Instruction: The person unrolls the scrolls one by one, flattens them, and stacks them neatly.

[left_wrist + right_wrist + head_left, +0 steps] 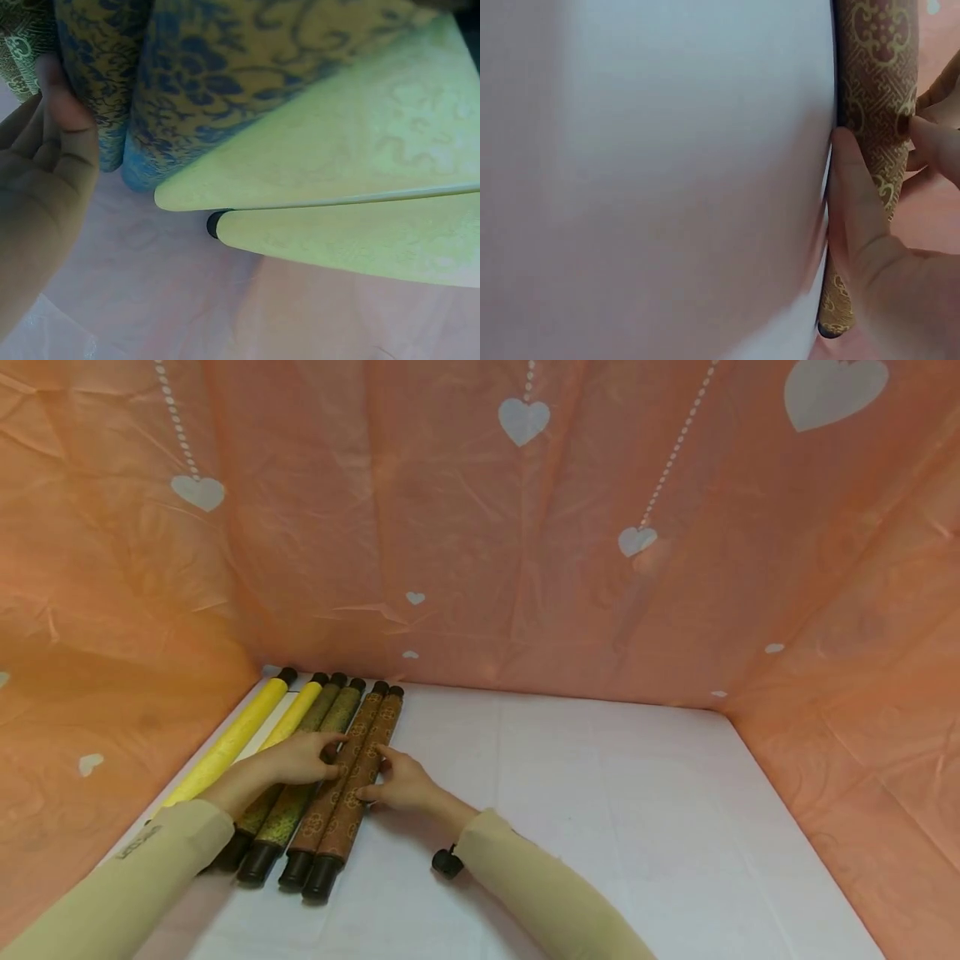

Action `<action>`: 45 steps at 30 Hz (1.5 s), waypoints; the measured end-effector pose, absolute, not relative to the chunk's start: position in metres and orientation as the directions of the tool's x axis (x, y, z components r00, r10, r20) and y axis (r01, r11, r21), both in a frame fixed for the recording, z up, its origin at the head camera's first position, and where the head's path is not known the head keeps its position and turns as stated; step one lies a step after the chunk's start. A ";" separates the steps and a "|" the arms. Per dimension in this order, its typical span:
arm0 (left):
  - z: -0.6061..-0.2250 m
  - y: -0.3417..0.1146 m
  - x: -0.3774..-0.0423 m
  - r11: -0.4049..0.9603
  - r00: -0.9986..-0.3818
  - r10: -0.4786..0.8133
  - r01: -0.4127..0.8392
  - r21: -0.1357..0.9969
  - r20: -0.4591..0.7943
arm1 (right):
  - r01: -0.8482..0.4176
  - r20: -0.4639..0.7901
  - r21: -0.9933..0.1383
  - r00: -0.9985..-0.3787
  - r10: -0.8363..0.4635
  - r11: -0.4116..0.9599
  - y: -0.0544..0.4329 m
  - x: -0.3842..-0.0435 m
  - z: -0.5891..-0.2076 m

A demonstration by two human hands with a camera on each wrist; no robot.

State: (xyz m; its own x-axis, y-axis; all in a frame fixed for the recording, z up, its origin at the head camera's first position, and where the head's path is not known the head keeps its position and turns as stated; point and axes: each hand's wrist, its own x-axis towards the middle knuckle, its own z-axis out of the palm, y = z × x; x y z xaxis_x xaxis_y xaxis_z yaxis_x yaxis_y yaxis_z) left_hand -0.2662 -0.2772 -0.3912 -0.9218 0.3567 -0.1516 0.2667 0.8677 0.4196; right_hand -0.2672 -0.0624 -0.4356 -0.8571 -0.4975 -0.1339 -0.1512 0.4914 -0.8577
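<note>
Brown patterned rolls (343,827), 2 of them, lie side by side nr left edge of white table (600,827), btwn L hand (300,758) & R hand (408,785). R finger & thumb, parted, rest vs right roll's outer side; L ones, parted by narrow gap, touch left roll. Rolls' undersides hidden. L sleeve (135,868) mostly hides yellow rolls' (232,743) near ends; L arm/hand partly cover green rolls (288,810). Blk object (447,862) at R cuff, hard to ID. Hearts backdrop (450,527) beyond far edge. L-wrist view cuts rolls off.

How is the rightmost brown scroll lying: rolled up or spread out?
Rolled up: the scroll forms a narrow cylinder between black end caps.
</note>
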 end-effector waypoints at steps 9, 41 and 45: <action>-0.393 -0.272 -0.262 0.833 -0.929 0.348 0.246 0.495 -0.124 | -0.150 -0.088 -0.878 -0.882 -0.463 0.454 -0.062 -0.264 -0.438; -0.407 -0.141 -0.240 0.542 -0.955 0.280 0.239 0.806 0.095 | -0.046 -0.027 -0.988 -0.884 -0.467 0.144 0.094 -0.251 -0.422; -0.413 -0.117 -0.241 0.494 -0.953 0.288 0.237 0.837 0.100 | -0.042 -0.042 -0.983 -0.895 -0.444 0.179 0.118 -0.247 -0.420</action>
